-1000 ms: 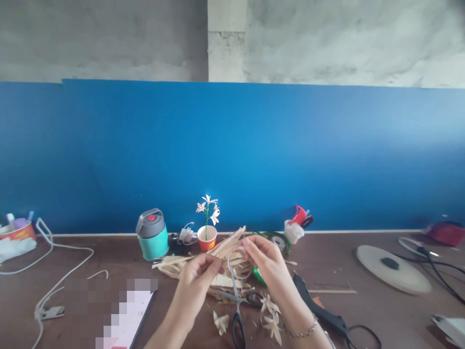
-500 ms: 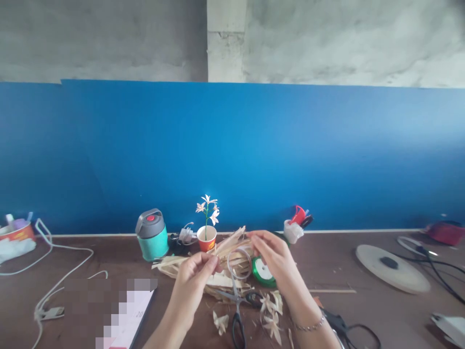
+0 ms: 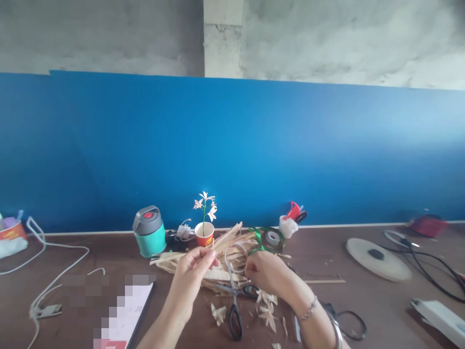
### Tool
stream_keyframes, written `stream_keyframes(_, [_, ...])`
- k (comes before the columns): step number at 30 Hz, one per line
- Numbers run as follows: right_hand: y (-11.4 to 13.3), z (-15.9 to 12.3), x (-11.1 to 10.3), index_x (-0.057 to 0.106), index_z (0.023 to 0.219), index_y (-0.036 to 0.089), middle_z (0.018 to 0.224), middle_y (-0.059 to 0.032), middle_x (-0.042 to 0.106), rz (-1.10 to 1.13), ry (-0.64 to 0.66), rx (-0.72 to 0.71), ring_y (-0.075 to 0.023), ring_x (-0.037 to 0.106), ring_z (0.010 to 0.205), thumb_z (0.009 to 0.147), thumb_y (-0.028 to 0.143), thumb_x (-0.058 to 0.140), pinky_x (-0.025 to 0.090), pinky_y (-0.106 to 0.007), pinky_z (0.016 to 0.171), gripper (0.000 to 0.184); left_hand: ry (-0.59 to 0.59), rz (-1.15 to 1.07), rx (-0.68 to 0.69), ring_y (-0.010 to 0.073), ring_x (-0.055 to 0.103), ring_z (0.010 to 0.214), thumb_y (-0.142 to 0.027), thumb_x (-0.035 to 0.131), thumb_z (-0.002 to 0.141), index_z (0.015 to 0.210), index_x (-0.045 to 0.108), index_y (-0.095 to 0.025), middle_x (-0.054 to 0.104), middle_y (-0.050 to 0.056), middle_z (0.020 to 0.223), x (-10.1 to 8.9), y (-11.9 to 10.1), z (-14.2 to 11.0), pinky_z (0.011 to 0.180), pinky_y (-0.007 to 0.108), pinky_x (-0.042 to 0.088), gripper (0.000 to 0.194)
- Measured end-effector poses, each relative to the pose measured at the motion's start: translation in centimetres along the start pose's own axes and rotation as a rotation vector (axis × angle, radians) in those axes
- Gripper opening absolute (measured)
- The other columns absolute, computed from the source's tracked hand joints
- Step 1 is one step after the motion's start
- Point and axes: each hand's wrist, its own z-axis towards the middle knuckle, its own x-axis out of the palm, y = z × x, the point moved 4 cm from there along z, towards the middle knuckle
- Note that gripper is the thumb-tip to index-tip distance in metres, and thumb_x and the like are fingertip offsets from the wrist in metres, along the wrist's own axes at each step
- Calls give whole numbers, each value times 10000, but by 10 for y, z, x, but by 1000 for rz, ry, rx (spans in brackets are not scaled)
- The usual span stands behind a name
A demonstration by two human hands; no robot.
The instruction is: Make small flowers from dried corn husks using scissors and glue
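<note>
My left hand (image 3: 196, 266) pinches a thin pale strip (image 3: 213, 244), its tip poking up above the thumb. To the right, my right hand (image 3: 267, 271) is lowered with curled fingers over the edge of the dry husk pile (image 3: 225, 274); what its fingers hold, if anything, is hidden. Scissors (image 3: 235, 317) with black handles lie between my forearms. A white ring of thin cord (image 3: 227, 259) rests on the husks. Pale husk flowers (image 3: 268, 315) and a folded husk piece (image 3: 218, 314) lie on the table near me. Behind the pile, a paper cup (image 3: 204, 237) holds an upright stem of white flowers (image 3: 205, 206).
A teal jar (image 3: 150, 240) stands at left behind my left hand. Green ribbon with a roll (image 3: 272, 238) and a white pen holder (image 3: 288, 226) are beyond my right hand. A round pale disc (image 3: 378, 259) and black cable (image 3: 432, 261) lie right. White cables (image 3: 65, 264) run along the left.
My right hand has dropped from its raised pinch down toward the husk pile and turned over, covering where the green spool was. My left hand keeps its pinch. The view has shifted slightly.
</note>
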Motion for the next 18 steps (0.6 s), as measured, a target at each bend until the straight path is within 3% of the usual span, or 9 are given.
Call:
stream_keyframes(4, [18, -12, 38, 720, 833, 158, 852, -114, 721, -27, 94, -29, -240, 662, 814, 752, 174, 527, 428, -263, 637, 210, 11, -3, -7, 157, 531, 660, -425, 647, 715, 652, 634, -172, 646, 11, 631, 1, -1, -1, 662, 247, 395, 261])
stream_keyframes(5, [22, -15, 47, 692, 966, 131, 1004, -149, 693, -38, 80, -21, -275, 643, 921, 749, 178, 546, 444, -288, 694, 265, 13, -2, -9, 155, 527, 658, -425, 646, 714, 653, 634, -173, 644, 10, 630, 1, -1, -1, 661, 246, 394, 260])
stream_keyframes(8, [29, -18, 67, 622, 1097, 113, 1095, -173, 643, -86, 36, 32, -306, 608, 998, 788, 103, 465, 455, -354, 782, 347, 13, 3, -9, 154, 520, 653, -421, 650, 707, 654, 637, -174, 640, 10, 623, 1, -1, -2, 659, 247, 391, 253])
stream_keyframes(18, [37, -13, 73, 584, 1140, 131, 1062, -162, 656, -156, -12, 50, -278, 620, 974, 743, -18, 430, 455, -317, 800, 451, -4, 3, -7, 164, 528, 635, -436, 662, 676, 627, 639, -174, 628, 20, 593, 3, -4, -3, 650, 262, 404, 268])
